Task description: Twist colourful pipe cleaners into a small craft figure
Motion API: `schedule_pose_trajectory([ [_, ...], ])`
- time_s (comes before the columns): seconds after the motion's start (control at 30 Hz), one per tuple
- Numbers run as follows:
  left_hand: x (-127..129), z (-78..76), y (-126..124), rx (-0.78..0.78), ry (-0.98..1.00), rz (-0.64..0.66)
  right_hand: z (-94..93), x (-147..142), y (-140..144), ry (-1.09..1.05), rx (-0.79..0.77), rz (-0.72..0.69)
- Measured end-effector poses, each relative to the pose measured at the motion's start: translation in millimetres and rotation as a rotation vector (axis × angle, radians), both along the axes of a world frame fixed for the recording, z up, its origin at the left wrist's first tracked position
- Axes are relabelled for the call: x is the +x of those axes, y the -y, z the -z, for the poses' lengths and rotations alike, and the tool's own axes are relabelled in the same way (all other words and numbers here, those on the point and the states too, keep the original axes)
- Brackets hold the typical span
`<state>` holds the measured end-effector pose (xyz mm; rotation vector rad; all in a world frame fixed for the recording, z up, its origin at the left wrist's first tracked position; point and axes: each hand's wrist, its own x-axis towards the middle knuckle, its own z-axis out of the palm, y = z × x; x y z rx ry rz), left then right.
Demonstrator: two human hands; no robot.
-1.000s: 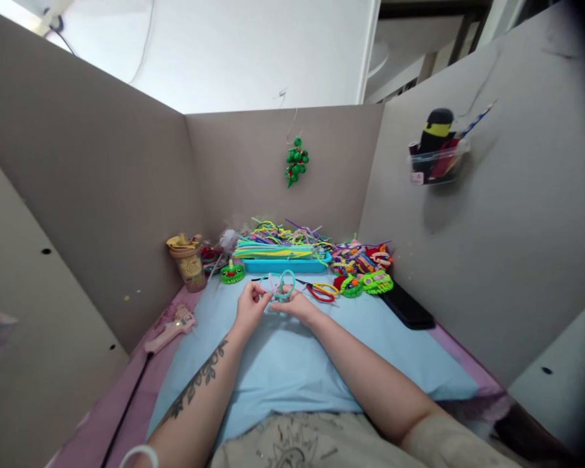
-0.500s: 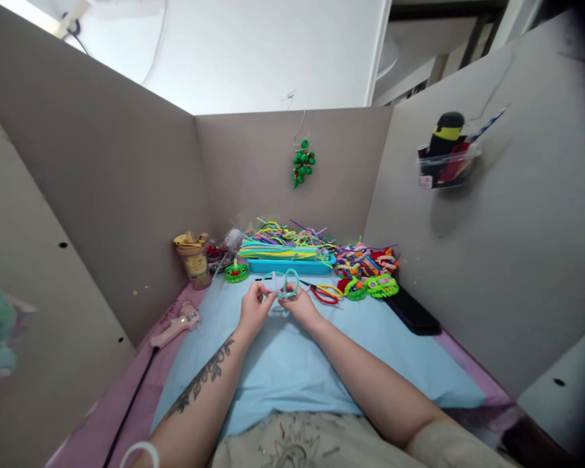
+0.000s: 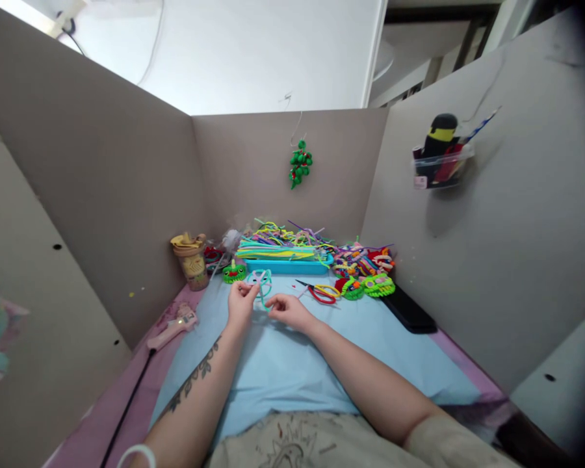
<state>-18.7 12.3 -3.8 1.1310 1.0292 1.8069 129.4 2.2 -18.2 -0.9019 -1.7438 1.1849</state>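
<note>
**Ana:** Two hands work close together over the blue sheet point(image 3: 292, 364) on the counter point(image 3: 141, 396). Do you see what they hold?

**Ben:** Yes. The left hand point(image 3: 240, 304) pinches the teal pipe cleaner point(image 3: 262, 284), which is bent in loops and stands up from the fingers, a little above the sheet. The right hand point(image 3: 286, 309) is just beside it; its fingertips seem to pinch the lower tail of the same wire, but this part is small and I cannot be sure.

**Ana:** How to do this bending well, in your opinion?

**Ben:** I think one hand should keep the loops firm at the crossing, and the other should turn only the free tail, slowly, so the shape does not open.

**Ana:** And farther away?

**Ben:** On the left lies a pink glue gun point(image 3: 171, 328) with a dark cord. Red and yellow scissors point(image 3: 322, 292) lie beyond the right hand, and a dark flat thing point(image 3: 408, 309) near the right wall.

**Ana:** Which containers are there?

**Ben:** A blue tray point(image 3: 286, 266) at the back carries many long pipe cleaners point(image 3: 275, 247) in several colours. A small jar point(image 3: 192, 261) stands at the left corner with yellow things on top. A clear box point(image 3: 441, 170) on the right wall holds a black and yellow object and some sticks. Finished little green figures point(image 3: 370, 285) lie beside the tray.
</note>
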Motion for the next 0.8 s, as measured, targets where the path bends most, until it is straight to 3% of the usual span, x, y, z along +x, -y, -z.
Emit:
schedule_pose_trajectory([
  [0.27,-5.1,-1.0,-3.4,-0.092,0.088,-0.053,-9.1,6.4,15.2,0.191,-0.004,-0.396],
  [0.37,-6.3,-0.7,-4.4,-0.09,0.063,-0.057,-13.4,8.4,15.6,0.162,0.0,-0.444],
  [0.43,-4.4,-0.7,-3.2,-0.083,0.018,-0.04,-14.7,7.8,13.2,0.109,0.044,-0.33],
  [0.57,5.3,0.0,3.2,-0.043,-0.11,0.124,-14.8,6.5,6.0,0.012,0.213,0.196],
  [0.63,10.2,1.0,6.3,-0.032,-0.174,0.204,-14.6,7.2,4.1,-0.003,0.284,0.372],
  [0.8,13.0,2.5,8.5,-0.041,-0.21,0.277,-13.9,8.8,5.0,0.02,0.352,0.466],
])
